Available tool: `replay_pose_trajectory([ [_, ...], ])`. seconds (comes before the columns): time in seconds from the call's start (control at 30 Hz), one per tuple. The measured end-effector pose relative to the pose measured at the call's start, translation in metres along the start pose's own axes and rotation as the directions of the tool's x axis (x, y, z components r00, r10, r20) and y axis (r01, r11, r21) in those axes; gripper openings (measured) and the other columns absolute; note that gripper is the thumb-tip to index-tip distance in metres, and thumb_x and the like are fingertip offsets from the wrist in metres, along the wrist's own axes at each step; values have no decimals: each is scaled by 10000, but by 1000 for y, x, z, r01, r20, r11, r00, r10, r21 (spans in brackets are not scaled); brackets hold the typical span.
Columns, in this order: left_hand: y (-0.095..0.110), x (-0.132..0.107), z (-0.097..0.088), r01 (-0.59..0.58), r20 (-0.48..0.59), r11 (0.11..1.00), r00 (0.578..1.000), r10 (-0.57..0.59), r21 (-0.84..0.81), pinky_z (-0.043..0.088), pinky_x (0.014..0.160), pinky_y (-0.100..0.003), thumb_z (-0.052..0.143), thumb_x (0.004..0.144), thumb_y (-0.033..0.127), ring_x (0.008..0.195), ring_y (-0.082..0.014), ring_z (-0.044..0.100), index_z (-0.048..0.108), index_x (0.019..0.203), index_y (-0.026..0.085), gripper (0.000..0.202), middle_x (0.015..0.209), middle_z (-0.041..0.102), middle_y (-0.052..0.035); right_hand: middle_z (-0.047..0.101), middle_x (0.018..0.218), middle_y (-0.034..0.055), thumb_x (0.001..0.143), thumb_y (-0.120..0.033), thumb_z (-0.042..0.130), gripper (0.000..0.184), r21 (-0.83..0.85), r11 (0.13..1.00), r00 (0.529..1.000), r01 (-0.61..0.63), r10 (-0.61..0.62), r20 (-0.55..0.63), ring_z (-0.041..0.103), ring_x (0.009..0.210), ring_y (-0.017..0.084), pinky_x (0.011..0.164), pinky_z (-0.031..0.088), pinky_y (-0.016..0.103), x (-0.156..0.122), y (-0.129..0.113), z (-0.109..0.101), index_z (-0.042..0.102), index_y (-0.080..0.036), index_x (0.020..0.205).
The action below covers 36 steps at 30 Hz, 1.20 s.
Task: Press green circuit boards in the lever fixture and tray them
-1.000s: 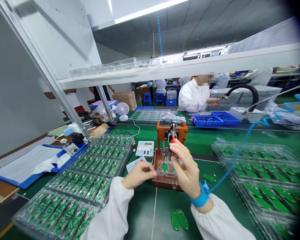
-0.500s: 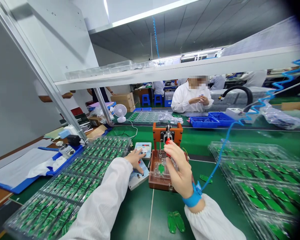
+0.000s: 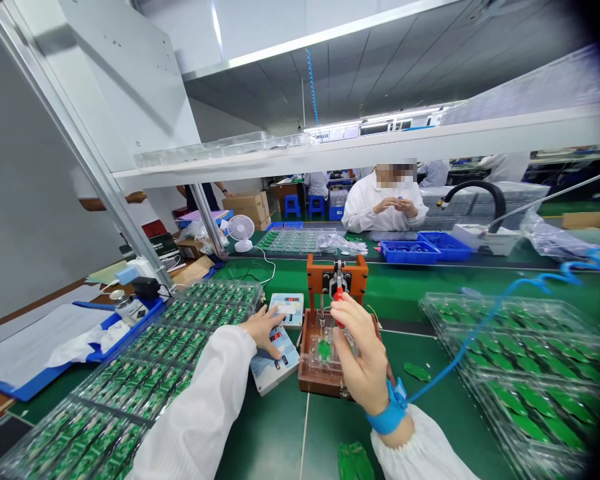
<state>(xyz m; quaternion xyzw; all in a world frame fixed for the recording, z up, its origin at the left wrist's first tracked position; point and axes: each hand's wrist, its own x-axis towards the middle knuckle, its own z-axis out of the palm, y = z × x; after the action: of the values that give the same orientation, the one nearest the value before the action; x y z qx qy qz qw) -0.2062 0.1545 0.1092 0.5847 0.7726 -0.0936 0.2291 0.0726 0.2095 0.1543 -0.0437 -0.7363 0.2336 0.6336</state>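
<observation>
The right hand (image 3: 361,355) has a clenched grip on the red handle (image 3: 338,300) of a toggle clamp on an orange-framed test fixture (image 3: 337,272). Below the clamp, a small green circuit board (image 3: 324,350) sits in the fixture's clear acrylic holder (image 3: 325,368), its finer parts too blurred to make out. The left hand (image 3: 269,331) is released, its fingertips (image 3: 269,347) resting on a white digital tester (image 3: 276,359) with red readouts, just left of the fixture. A blue wrist strap (image 3: 387,417) circles the right wrist. Clear trays of green boards (image 3: 180,333) lie far left, and another tray (image 3: 515,360) lies right, on the green worktop (image 3: 275,440).
</observation>
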Motion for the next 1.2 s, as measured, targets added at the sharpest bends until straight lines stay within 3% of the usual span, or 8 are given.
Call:
replay_pose_trajectory([
  [0.43,4,-4,-4,32,121,999,992,-31,0,127,1230,-657,897,440,681,1539,-477,-97,115,1644,245,1500,1711,-50,-126,655,1329,54,944,9,518,507,-32,999,999,41,-41,4,513,1400,236,1087,543,414,-2,2,1,585,-262,1367],
  [0.87,19,-12,-9,76,102,997,992,-78,26,86,1231,-657,943,402,584,1533,-480,-124,200,1632,234,1479,1707,-55,-140,636,1346,52,954,0,515,470,-50,998,999,41,-41,0,492,1410,193,1114,498,336,-3,0,2,581,-236,1355],
  [0.93,27,-26,-16,87,26,996,996,-88,6,154,1238,-618,942,462,498,1553,-470,-7,258,1613,223,1367,1710,43,-156,636,1346,54,957,-3,512,459,-56,998,999,39,-39,1,491,1410,188,1111,499,328,-2,-1,2,584,-231,1348],
  [1.0,39,-47,-19,94,-123,993,987,-103,-72,332,1186,-539,905,569,416,1489,-443,322,434,1521,211,1081,1615,377,-176,635,1344,55,957,-1,510,453,-55,997,999,46,-46,8,490,1412,191,1112,500,333,-2,-1,1,585,-227,1343],
  [1.1,72,-81,-6,-169,-221,970,967,129,-175,541,879,-401,793,759,417,1016,-311,701,702,1096,243,389,1065,744,-67,644,1320,57,957,4,501,447,-45,998,999,52,-52,8,500,1402,201,1111,501,353,-2,-1,1,589,-222,1332],
  [1.13,87,-91,4,-400,-185,898,911,368,-182,550,798,-367,742,829,436,912,-269,714,708,1013,257,259,971,742,-42,648,1310,56,956,6,500,444,-44,998,999,50,-50,3,505,1397,202,1111,502,357,-2,0,1,592,-222,1326],
  [1.17,104,-99,18,-647,-124,741,762,635,-179,555,758,-358,677,900,449,891,-253,711,701,1027,263,226,962,728,-50,650,1305,55,956,8,500,443,-45,998,999,47,-48,-3,507,1395,201,1111,500,357,-2,0,2,593,-222,1323],
  [1.2,123,-105,33,-735,-82,650,672,735,-193,561,750,-344,666,917,470,907,-238,704,699,1017,280,217,970,718,-43,650,1305,52,955,9,502,444,-46,998,999,45,-45,-9,506,1396,199,1113,499,355,-2,1,2,595,-224,1321],
])
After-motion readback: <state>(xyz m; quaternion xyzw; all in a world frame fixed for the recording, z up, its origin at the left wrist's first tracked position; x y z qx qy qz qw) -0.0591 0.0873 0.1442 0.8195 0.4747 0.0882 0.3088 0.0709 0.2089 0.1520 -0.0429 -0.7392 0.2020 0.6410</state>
